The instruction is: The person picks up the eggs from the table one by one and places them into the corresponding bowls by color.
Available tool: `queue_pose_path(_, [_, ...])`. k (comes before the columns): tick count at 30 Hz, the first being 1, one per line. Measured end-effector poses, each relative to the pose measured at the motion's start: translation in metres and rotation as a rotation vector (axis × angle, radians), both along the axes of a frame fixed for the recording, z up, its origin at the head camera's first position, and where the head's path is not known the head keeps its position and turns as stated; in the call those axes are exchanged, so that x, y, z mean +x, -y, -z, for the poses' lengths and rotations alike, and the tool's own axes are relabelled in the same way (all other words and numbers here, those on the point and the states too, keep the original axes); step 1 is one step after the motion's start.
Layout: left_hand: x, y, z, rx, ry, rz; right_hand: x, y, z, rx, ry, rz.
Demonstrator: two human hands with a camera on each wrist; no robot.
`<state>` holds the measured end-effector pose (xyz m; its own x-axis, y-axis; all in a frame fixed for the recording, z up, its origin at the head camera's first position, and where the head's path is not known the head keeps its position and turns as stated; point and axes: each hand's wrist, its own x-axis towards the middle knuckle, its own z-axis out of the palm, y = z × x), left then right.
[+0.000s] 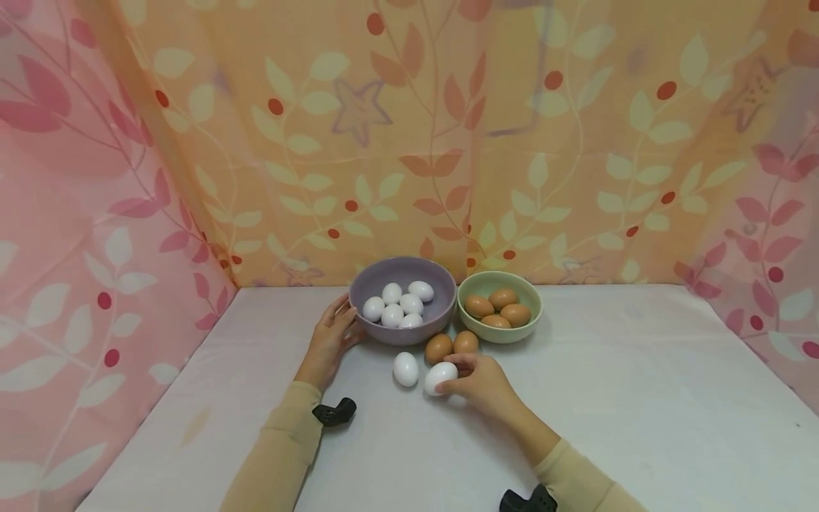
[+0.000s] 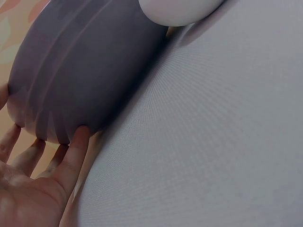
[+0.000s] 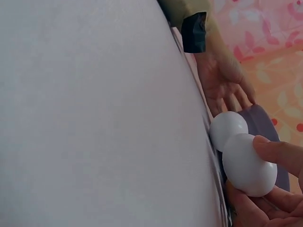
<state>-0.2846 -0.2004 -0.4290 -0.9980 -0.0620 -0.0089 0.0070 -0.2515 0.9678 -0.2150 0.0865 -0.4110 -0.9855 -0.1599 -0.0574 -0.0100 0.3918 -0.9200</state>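
Observation:
Thumb and fingers of my right hand (image 1: 483,384) pinch a white egg (image 1: 440,378) low over the table in front of the bowls; the right wrist view shows that egg (image 3: 248,165) between thumb and fingers. Another white egg (image 1: 406,370) lies just to its left. Behind them, two brown eggs (image 1: 439,349) rest on the table side by side. My left hand (image 1: 329,338) touches the left side of a purple bowl (image 1: 387,337) holding several white eggs. In the left wrist view, extended fingertips (image 2: 83,131) press against the bowl wall.
A smaller light green bowl (image 1: 505,336) with several brown eggs stands right beside the purple one. Both sit near the back edge of the white-covered table (image 1: 640,398). A patterned orange curtain (image 1: 409,142) hangs behind, with pink cloth (image 1: 77,249) at the sides.

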Motion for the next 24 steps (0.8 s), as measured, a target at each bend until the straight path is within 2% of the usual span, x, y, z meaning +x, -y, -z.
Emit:
queue_pose_path(4, [0.0, 0.0, 0.0, 0.001, -0.003, -0.006, -0.006, -0.002, -0.008, -0.014, -0.002, -0.01])
queue_pose_path(11, [0.001, 0.0, -0.001, -0.002, 0.007, -0.02, -0.022, -0.007, -0.036, -0.024, -0.035, -0.099])
queue_pose_path(20, [0.001, -0.001, -0.001, -0.008, -0.014, -0.022, -0.044, -0.008, -0.077, 0.054, -0.114, -0.138])
queue_pose_path(24, [0.001, 0.0, 0.0, -0.01, -0.006, -0.019, -0.052, -0.006, -0.087, 0.113, -0.142, -0.146])
